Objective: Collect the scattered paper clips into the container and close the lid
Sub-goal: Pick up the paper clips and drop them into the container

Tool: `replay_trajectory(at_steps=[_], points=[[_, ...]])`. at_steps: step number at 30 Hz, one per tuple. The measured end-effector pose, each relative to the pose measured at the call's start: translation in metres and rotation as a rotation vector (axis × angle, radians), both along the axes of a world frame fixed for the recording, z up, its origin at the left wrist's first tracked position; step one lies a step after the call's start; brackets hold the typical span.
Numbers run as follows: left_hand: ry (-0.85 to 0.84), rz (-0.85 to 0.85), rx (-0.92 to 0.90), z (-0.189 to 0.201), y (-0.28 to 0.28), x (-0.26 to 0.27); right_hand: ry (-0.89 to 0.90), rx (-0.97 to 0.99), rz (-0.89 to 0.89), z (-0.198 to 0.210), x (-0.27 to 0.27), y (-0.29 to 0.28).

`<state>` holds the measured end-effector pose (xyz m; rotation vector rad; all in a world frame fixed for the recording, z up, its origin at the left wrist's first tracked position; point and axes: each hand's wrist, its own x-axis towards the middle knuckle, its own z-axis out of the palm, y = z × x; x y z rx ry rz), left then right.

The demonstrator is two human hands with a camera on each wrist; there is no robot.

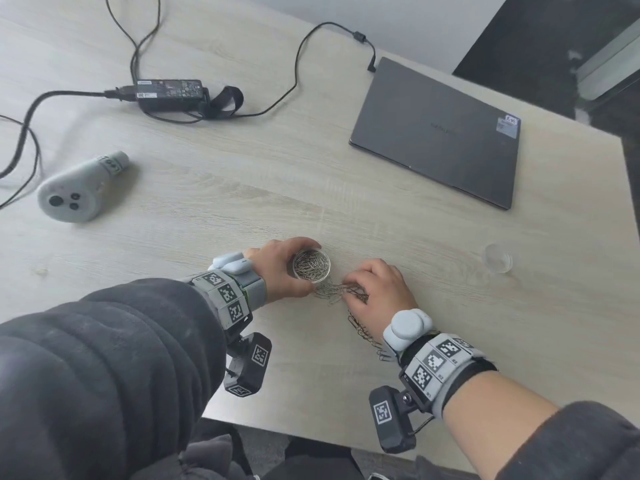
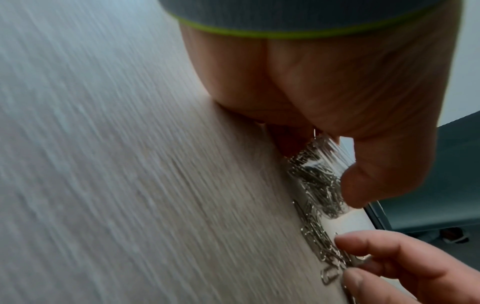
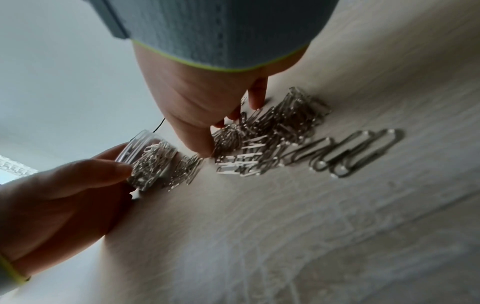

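My left hand grips a small clear round container, tilted and holding many silver paper clips. In the left wrist view its thumb presses the container wall. Just right of it a pile of paper clips lies on the table. My right hand is curled over that pile, with thumb and fingertips pinching clips beside the container. More clips trail back toward my right wrist. The clear lid lies apart at the right.
A shut grey laptop sits at the back right. A black power adapter with cables lies at the back left, and a grey controller at the left. The table's front edge runs just behind my wrists.
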<state>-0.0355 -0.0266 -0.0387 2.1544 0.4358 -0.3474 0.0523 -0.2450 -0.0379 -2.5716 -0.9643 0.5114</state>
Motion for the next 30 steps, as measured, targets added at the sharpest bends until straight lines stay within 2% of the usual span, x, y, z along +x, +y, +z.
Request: replay_trajectory(at_steps=[4, 9, 16, 21, 26, 30], points=[[-0.013, 0.012, -0.031, 0.000, 0.000, 0.001, -0.012, 0.005, -0.044, 0.004, 0.001, -0.003], [-0.044, 0.104, -0.167, 0.000, 0.001, -0.003, -0.001, -0.046, 0.004, 0.003, -0.008, 0.018], [-0.074, 0.212, -0.146, 0.003, 0.016, -0.021, 0.013, -0.079, 0.032, 0.002, -0.015, 0.049], [-0.068, 0.245, -0.179, 0.003, 0.014, -0.021, 0.003, -0.013, 0.090, -0.002, -0.018, 0.057], [-0.058, 0.252, -0.167, 0.003, 0.015, -0.020, 0.007, 0.014, 0.126, -0.005, -0.003, 0.034], [-0.059, 0.257, -0.146, 0.001, 0.015, -0.019, 0.028, -0.054, 0.103, 0.007, 0.014, 0.007]])
